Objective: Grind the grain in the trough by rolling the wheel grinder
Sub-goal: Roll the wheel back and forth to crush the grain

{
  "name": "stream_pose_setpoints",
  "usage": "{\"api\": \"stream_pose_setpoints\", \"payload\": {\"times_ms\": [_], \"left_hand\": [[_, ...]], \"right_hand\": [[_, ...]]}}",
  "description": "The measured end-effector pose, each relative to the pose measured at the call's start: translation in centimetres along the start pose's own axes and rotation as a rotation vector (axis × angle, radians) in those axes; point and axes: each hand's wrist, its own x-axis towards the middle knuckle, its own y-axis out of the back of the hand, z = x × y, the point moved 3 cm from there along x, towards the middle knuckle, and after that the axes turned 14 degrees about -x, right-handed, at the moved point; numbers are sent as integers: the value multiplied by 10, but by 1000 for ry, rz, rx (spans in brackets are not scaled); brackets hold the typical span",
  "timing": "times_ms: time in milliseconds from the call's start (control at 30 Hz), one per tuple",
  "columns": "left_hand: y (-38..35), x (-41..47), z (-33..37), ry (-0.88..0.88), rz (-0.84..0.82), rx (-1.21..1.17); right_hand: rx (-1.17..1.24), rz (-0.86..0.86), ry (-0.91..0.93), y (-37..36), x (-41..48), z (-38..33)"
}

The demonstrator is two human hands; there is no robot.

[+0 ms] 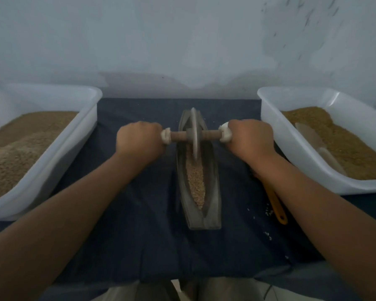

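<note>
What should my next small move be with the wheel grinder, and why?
Probably roll the grey disc wheel back toward you along the grey boat-shaped trough. It sits near the far end, while the pale grain lies in the near part. The left hand and right hand both grip the white-wrapped ends of the wooden axle, so an even pull should work.

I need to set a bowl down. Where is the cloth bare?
Bare: the cloth between the left tub and the trough, under the left forearm, and the near strip below the trough's end. Crowded: right of the trough, where a yellow-handled tool and spilled grains lie by the right tub.
</note>
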Motion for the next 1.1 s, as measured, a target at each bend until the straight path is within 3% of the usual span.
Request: {"api": "stream_pose_setpoints", "payload": {"times_ms": [100,267,400,533,633,833,1000,1100], "left_hand": [[8,-46,-2,-104,47,21],[13,-86,-1,-250,169,-48],[3,-23,0,-129,130,17],[3,21,6,-27,-17,52],[5,-18,0,-16,-50,36],[13,-110,-3,-206,105,-88],[4,-26,0,-34,42,-11],[3,10,7,36,-55,10]], "right_hand": [[25,73,31,19,-40,2],[136,40,57,18,-86,13],[103,52,-17,4,-32,2],[136,-137,-38,-1,1,-1],[182,-79,33,20,-26,1],[123,112,159,45,-85,13],[77,72,37,19,-24,-1],[51,-92,-19,5,1,0]]}}
